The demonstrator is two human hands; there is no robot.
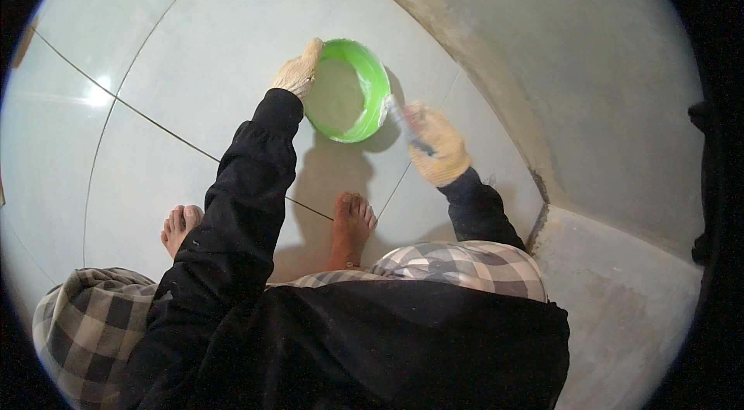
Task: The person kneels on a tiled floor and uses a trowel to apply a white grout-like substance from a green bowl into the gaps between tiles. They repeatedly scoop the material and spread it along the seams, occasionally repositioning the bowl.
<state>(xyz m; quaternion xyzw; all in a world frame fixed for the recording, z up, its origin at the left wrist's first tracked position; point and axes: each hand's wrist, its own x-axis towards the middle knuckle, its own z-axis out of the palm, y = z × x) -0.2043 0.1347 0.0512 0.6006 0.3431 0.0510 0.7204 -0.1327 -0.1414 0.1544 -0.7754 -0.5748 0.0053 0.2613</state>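
A bright green bucket [375, 83] with a pale, whitish liquid [338, 95] in it is below me, white smears along its inner wall. My left hand [299, 72], in a cream knitted glove, is closed on the bucket's left rim. To the right of the bucket, my gloved right hand [439, 148] is closed round the handle of a paintbrush [400, 113]. The brush is somewhat blurred; its whitened tip is at the bucket's right rim. The fingers under the handle are partly hidden.
Large pale tiles [209, 46] with dark joints cover the floor. A bare grey plastered wall [573, 61] rises at the right, meeting another wall [612, 294] in a corner near my right arm. My bare feet [353, 225] are just below the bucket.
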